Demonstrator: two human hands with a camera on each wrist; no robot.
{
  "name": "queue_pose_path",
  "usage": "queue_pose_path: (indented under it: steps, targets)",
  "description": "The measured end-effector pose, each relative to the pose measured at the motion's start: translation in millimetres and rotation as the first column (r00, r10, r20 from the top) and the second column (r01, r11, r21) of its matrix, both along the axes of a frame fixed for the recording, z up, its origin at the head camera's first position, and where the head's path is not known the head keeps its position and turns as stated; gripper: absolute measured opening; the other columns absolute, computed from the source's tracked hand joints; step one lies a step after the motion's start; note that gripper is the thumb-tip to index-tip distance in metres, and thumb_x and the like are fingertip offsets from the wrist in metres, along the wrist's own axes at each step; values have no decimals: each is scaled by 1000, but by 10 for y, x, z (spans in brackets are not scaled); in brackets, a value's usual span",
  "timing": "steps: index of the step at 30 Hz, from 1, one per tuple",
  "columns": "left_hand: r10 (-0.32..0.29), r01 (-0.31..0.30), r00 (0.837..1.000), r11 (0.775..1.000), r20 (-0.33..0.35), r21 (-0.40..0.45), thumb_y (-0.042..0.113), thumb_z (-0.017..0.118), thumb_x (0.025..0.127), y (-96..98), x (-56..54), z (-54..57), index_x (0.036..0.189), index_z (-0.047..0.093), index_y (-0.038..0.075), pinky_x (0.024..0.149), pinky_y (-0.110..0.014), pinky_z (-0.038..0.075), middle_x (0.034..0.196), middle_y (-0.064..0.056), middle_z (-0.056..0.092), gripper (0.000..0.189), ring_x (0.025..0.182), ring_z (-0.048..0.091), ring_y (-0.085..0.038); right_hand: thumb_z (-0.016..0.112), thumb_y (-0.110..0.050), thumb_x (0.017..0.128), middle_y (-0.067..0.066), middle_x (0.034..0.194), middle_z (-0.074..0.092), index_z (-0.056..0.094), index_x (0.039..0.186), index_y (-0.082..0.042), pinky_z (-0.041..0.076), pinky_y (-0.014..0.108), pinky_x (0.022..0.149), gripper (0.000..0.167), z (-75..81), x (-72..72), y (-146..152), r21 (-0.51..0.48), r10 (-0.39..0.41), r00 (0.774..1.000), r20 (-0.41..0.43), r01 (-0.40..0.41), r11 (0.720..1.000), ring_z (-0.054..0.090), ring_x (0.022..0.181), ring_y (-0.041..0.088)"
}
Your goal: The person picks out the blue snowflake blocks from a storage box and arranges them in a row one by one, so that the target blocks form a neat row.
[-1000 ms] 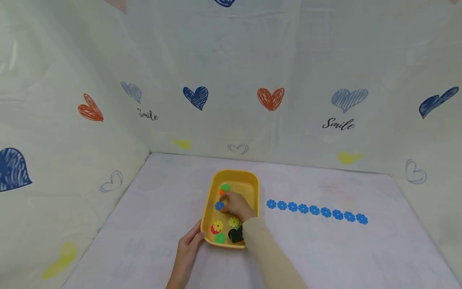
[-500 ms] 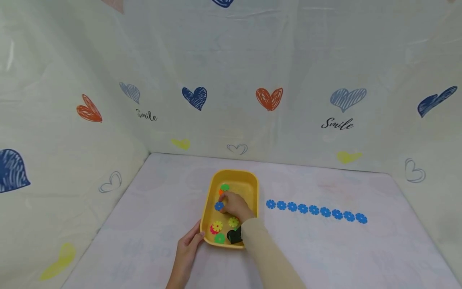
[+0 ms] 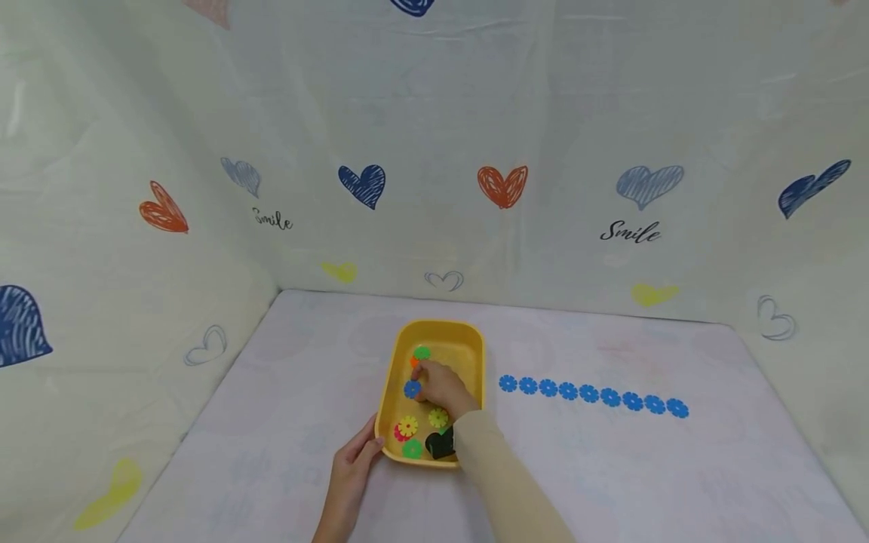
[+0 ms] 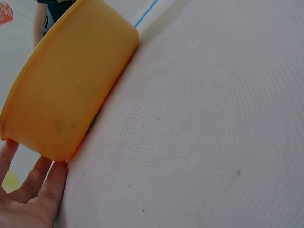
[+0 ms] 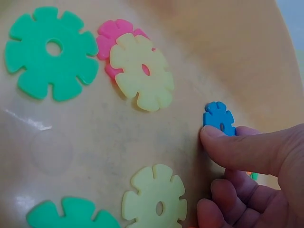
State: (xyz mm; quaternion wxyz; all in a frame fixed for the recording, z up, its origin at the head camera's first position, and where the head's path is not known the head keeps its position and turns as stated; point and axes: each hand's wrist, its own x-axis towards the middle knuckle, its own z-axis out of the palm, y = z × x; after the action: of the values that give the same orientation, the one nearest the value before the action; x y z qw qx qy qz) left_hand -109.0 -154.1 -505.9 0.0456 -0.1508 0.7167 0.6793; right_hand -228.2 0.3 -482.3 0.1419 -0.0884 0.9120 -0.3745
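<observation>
Over the floor of a yellow plastic tray (image 3: 477, 354), my right hand (image 3: 443, 385) pinches a blue snowflake disc (image 5: 219, 116) between thumb and fingers. My left hand (image 3: 354, 461) touches the tray's near left corner, its fingertips against the outer wall and the thumb at the rim; in the left wrist view the fingers (image 4: 35, 183) reach up to the tray's end. Around the right hand in the tray lie a green disc (image 5: 51, 53), a pale yellow disc (image 5: 144, 72) overlapping a pink disc (image 5: 114, 35), and another yellow disc (image 5: 156, 198).
To the tray's right, a row of several blue discs (image 3: 589, 393) lies on the white tabletop (image 3: 611, 467). At the tray's far end sits a green disc (image 3: 422, 352) over an orange one. A white sheet with printed hearts (image 3: 502, 187) hangs behind.
The view has shifted very slightly. Both hands keep their places, the right one still pinching the blue disc inside the tray.
</observation>
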Motion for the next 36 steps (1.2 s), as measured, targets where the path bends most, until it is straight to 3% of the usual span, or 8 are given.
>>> queue_pose_path:
  steps: [9, 17, 27, 36]
  targets:
    - [6, -6, 1000, 1000, 8, -13, 24, 54, 92, 2, 16, 9, 136, 47, 7, 99, -29, 44, 143, -8, 42, 48, 134, 37, -26, 73, -3, 74, 7, 102, 62, 59, 92, -14, 46, 31, 69, 25, 7, 2, 3, 33, 39, 999, -29, -38, 999, 50, 81, 21]
    - [2, -2, 1000, 1000, -4, 19, 23, 55, 92, -2, 22, 0, 136, 46, 6, 97, -23, 47, 143, -8, 42, 48, 134, 37, -24, 68, 1, 77, 1, 76, 50, 56, 96, -10, 41, 24, 59, 24, 76, 13, 5, 42, 95, 995, -34, -94, 995, 46, 69, 17]
    - [8, -8, 1000, 1000, 7, 14, 22, 54, 92, 14, 13, 14, 136, 47, 6, 97, -26, 46, 143, -9, 42, 47, 134, 37, -25, 64, 1, 81, 3, 77, 54, 55, 99, -7, 42, 21, 59, 22, 121, -5, 61, 41, 160, 986, -35, -159, 986, 47, 67, 16]
    - [10, -10, 1000, 1000, 10, -8, 23, 53, 92, -7, 8, 20, 136, 46, 6, 98, -28, 45, 143, -9, 42, 47, 134, 37, -26, 53, 3, 83, 2, 72, 51, 59, 94, -4, 41, 20, 56, 15, 364, 57, 212, -66, 90, 995, -43, -93, 993, 46, 65, 15]
